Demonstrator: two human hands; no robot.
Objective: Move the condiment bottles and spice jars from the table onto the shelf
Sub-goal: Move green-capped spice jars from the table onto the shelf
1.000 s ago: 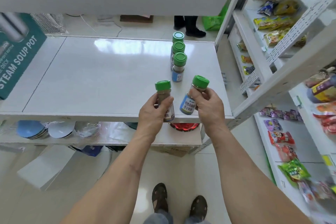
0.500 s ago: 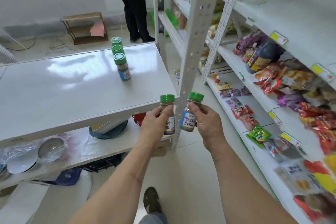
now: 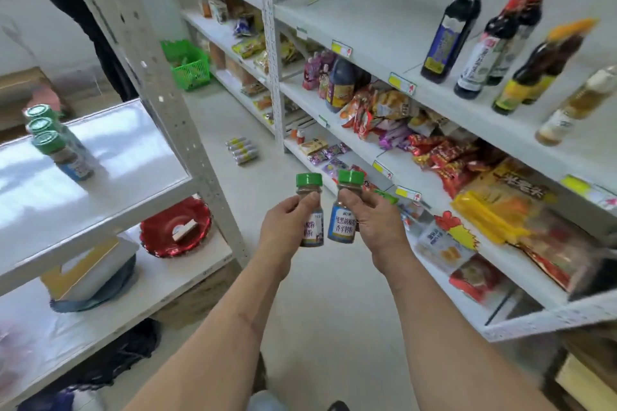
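Note:
My left hand (image 3: 287, 230) grips a green-capped spice jar (image 3: 310, 207) and my right hand (image 3: 377, 227) grips a second green-capped spice jar (image 3: 345, 210) with a blue label. Both jars are upright, side by side over the aisle floor. Three more green-capped spice jars (image 3: 58, 147) stand in a row on the white table (image 3: 110, 177) at the left. The white shelf (image 3: 384, 33) at upper right carries several tall dark condiment bottles (image 3: 450, 30) toward its right end, with bare room to their left.
A white perforated upright post (image 3: 157, 87) stands between table and aisle. Snack packets (image 3: 434, 150) fill the lower shelves on the right. A green basket (image 3: 188, 65) and a small pack (image 3: 242, 150) lie on the floor. A person's dark-trousered legs (image 3: 76, 20) stand at far left.
My view has swung right from the table toward the shelves. Both hands carried their jars away from the table edge into the aisle; the bottles on the shelf have come into view.

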